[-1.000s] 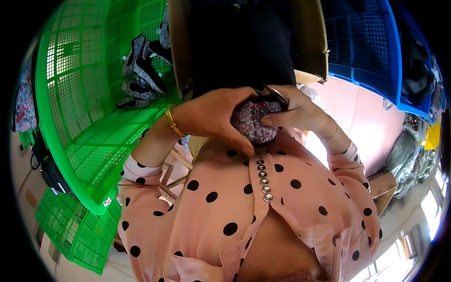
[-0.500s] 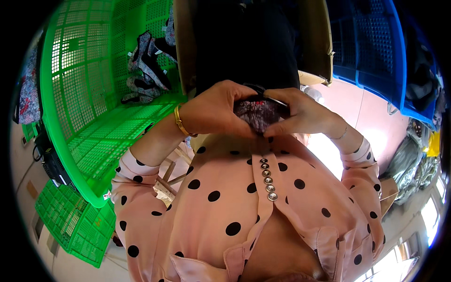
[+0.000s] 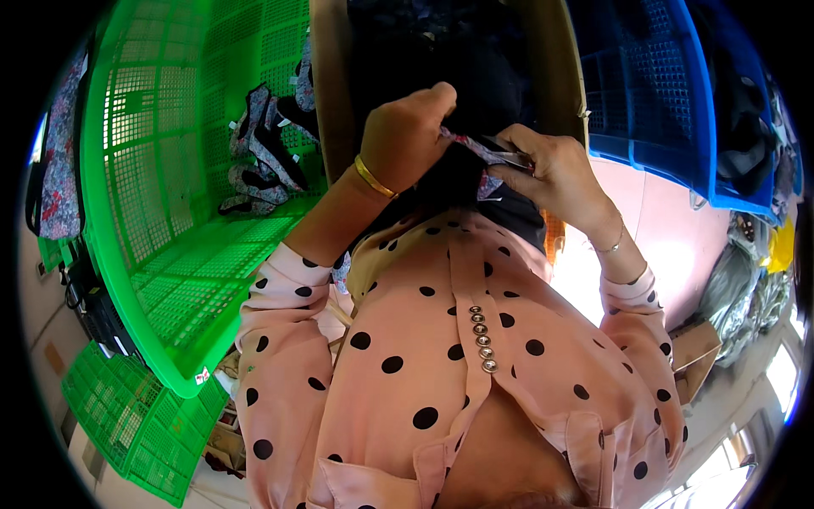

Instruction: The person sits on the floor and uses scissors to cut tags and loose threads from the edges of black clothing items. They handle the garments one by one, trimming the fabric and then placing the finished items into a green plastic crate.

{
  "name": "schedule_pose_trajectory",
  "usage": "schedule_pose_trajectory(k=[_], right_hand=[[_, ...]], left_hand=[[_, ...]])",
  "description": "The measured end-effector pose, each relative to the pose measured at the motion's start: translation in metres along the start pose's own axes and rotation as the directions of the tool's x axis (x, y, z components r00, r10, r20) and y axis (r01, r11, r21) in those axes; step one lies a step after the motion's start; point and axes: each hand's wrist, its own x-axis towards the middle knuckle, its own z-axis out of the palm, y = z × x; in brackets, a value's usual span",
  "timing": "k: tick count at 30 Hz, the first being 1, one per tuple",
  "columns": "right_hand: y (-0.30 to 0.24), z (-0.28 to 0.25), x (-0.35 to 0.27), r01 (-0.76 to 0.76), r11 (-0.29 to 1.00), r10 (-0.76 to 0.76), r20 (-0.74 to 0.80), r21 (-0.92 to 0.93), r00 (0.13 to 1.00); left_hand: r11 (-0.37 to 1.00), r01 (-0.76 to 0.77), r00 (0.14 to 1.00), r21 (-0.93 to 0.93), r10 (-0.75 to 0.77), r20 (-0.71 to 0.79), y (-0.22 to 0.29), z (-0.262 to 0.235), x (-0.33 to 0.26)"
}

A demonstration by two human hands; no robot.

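My left hand [image 3: 409, 136] is closed in a fist, pinching one end of a floral fabric piece [image 3: 466, 146] with dark edging. The fabric stretches tight as a narrow strip toward my right hand [image 3: 551, 174], and a loose part hangs below it. Between my right thumb and fingers shows a small silver metal tool [image 3: 514, 159], apparently thread snips, lying against the fabric. My right fingers are closed around it; its handle is mostly hidden. Both hands are raised over dark cloth in front of me.
A cardboard box [image 3: 555, 51] with dark contents stands ahead. On the left a large green plastic basket [image 3: 153, 212] holds several floral pieces [image 3: 263, 144]. A blue basket [image 3: 649, 102] stands at right, with clear plastic bags [image 3: 729, 288] nearer. Another green crate [image 3: 140, 416] sits lower left.
My hands were together around the bunched fabric near my chest. Now they are apart and farther forward, the left one higher, with the fabric drawn out between them and the metal tool showing more.
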Motion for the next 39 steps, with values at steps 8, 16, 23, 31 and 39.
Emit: schedule_pose_trajectory(k=[8, 16, 23, 31, 39], right_hand=[[0.023, 0.03, 0.001, -0.027, 0.932, -0.109, -0.351, -0.362, 0.93], [0.036, 0.066, 0.001, -0.24, 0.948, 0.292, -0.276, 0.208, 0.916], [0.062, 0.044, -0.038, -0.35, 0.795, 0.482, -0.165, 0.495, 0.861], [0.059, 0.049, -0.039, -0.345, 0.924, 0.378, -0.255, 0.168, 0.89], [0.056, 0.049, -0.032, -0.231, 0.973, 0.219, -0.307, -0.002, 0.926]], left_hand=[[0.972, -0.017, 0.991, -0.235, 0.047, 0.123, -0.01, -0.026, 0.006], [0.974, -0.059, 0.984, 0.218, 0.093, -0.15, -0.026, 0.023, -0.01], [0.99, 0.053, 0.997, -0.127, -0.046, 0.059, -0.021, -0.01, -0.001], [0.981, -0.19, 0.978, -0.038, 0.186, -0.098, -0.002, 0.009, 0.019], [0.94, -0.322, 0.946, 0.118, 0.313, 0.086, -0.006, 0.022, 0.038]])
